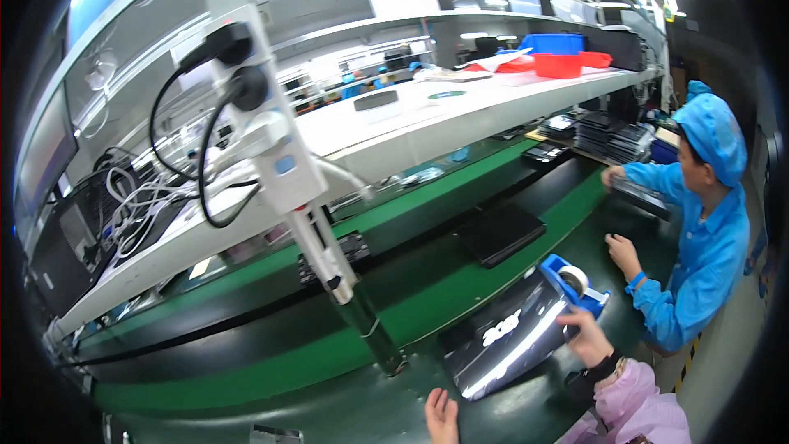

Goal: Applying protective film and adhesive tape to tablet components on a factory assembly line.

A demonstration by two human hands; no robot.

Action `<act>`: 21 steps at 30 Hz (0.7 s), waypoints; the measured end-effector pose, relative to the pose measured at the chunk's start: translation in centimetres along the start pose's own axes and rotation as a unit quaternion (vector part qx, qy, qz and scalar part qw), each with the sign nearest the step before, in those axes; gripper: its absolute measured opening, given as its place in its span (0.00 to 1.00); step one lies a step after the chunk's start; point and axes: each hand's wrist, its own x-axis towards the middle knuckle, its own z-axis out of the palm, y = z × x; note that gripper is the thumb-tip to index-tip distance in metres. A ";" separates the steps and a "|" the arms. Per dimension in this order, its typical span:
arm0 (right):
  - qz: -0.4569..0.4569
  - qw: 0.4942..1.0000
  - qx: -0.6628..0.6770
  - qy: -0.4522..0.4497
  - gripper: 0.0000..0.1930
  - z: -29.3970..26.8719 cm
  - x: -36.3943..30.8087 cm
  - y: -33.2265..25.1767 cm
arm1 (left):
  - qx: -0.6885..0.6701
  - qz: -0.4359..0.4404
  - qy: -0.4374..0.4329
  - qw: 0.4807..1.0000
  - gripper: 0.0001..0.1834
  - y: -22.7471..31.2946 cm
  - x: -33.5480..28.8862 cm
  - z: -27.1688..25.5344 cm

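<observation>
A glossy black laptop lid [501, 345], with pale lettering and a bright streak of reflected light, lies tilted on the dark green bench before me. My right hand [587, 339], in a pink sleeve with a dark band at the wrist, grips the lid's right edge between thumb and fingers. Just off the near left corner is my left hand [442, 416], palm up, fingers loosely curled and slightly apart, holding nothing. A blue tape dispenser [597, 300] with a pale roll stands right behind the lid, close to my right hand.
Past the lid, a closed black laptop [501, 234] rests on the green-edged conveyor. A metal post [308, 189] with sockets and cables rises left of centre. To the right a co-worker in blue [699, 222] handles a dark flat device; stacked devices [612, 136] stand beyond.
</observation>
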 end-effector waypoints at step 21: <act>0.129 0.981 0.076 -0.122 0.13 17.8 21.9 20.0 | 0.178 0.134 -0.037 0.974 0.13 -6.1 1.9 -1.2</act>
